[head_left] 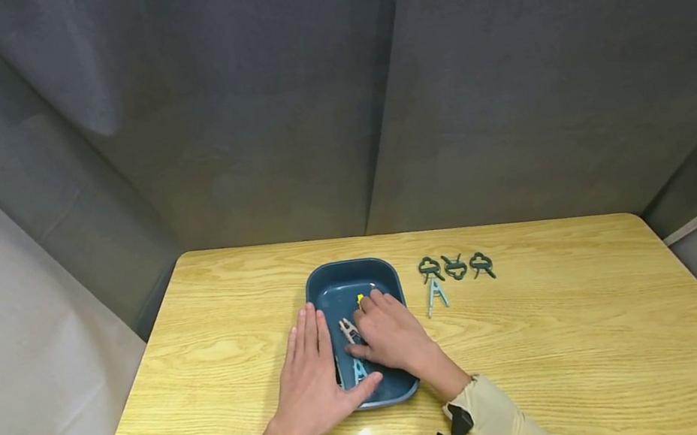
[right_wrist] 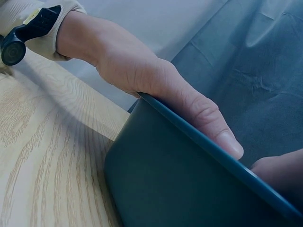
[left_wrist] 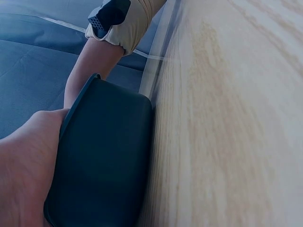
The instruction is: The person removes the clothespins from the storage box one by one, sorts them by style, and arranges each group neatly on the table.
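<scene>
A dark blue plastic bin (head_left: pixel 348 269) stands on the table with several clothespins inside. My left hand (head_left: pixel 310 387) lies along its left rim, fingers straight and together, thumb spread over the near end. My right hand (head_left: pixel 394 332) reaches into the bin from the right, its fingers bent downward beside a yellow clip (head_left: pixel 360 298). Those fingertips are partly hidden, and I cannot tell whether they pinch anything. Left of the right hand lie a grey clothespin (head_left: pixel 349 330) and, closer to me, a light blue clothespin (head_left: pixel 360 371). Both wrist views show mostly the bin's outer wall (left_wrist: pixel 104 151).
Right of the bin, three dark green clips (head_left: pixel 455 267) lie in a row on the wooden table (head_left: pixel 579 333). A light blue clothespin (head_left: pixel 436 296) lies below the leftmost one. Grey curtains (head_left: pixel 276 107) hang behind the table's far edge.
</scene>
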Tool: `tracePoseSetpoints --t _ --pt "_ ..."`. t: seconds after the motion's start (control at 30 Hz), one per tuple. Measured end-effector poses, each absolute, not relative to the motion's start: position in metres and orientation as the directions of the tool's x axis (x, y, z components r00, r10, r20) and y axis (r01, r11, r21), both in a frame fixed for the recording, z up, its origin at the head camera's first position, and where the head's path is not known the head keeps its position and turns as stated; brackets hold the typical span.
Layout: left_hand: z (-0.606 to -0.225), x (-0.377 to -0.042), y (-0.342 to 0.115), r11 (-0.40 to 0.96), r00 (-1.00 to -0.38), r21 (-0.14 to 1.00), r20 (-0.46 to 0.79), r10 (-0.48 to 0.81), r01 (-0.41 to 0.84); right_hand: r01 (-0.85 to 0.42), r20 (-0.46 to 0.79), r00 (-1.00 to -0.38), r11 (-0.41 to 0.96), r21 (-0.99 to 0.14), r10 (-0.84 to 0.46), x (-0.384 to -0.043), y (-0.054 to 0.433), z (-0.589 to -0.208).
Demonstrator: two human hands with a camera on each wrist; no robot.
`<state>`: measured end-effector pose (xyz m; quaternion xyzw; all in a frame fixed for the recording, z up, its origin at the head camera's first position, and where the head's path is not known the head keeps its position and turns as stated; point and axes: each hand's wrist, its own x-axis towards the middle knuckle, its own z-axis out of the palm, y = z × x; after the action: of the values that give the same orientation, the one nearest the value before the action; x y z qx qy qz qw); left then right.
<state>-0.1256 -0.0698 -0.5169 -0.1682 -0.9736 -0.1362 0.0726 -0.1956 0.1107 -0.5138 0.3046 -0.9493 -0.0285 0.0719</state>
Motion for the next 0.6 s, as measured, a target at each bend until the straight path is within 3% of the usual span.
tracePoseSetpoints --t 0.6 --pt "-0.5156 -0.1250 -0.0695 0.904 -0.933 0.250 0.192 0.304 0.346 -0.556 0.105 -0.817 0.823 0.116 -0.567 -0.1944 0.1107 -0.5135"
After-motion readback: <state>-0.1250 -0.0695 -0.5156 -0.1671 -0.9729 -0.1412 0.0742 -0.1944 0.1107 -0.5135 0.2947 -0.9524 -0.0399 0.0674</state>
